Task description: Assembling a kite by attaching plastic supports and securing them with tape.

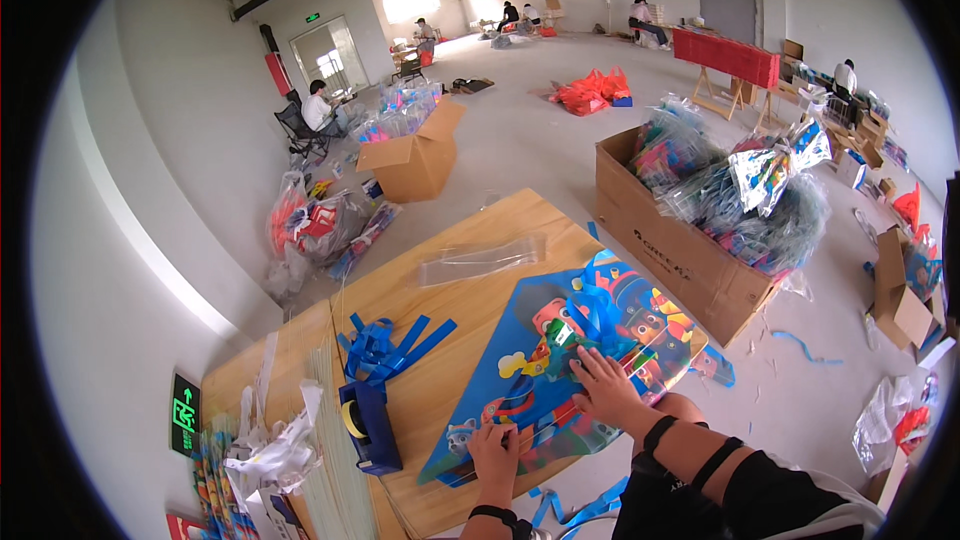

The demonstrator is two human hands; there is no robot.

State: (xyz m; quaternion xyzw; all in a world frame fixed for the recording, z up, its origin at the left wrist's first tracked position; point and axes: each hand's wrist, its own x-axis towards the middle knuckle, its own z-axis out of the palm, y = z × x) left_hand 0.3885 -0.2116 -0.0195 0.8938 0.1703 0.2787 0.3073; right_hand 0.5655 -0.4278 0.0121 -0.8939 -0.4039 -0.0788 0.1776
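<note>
A blue kite (473,387) printed with cartoon characters lies flat across the front of the wooden table, its right end reaching past the table edge. My right hand (612,398) rests on it with the fingers spread, beside a bunch of blue ribbon (597,312) lying on the print. At the kite's near left edge my left hand (495,452) has its fingers curled and pinched on the edge. Left of the kite stand a blue tape dispenser (377,440) and a loose heap of blue ribbons (378,352). A clear plastic sleeve (480,262) lies toward the far edge.
Pale thin rods (338,460) and white scraps (275,455) cover the table's left end. A large cardboard box (655,240) full of wrapped goods stands close beyond the table on the right; a smaller box (415,170) stands at far left. Several people sit working farther off.
</note>
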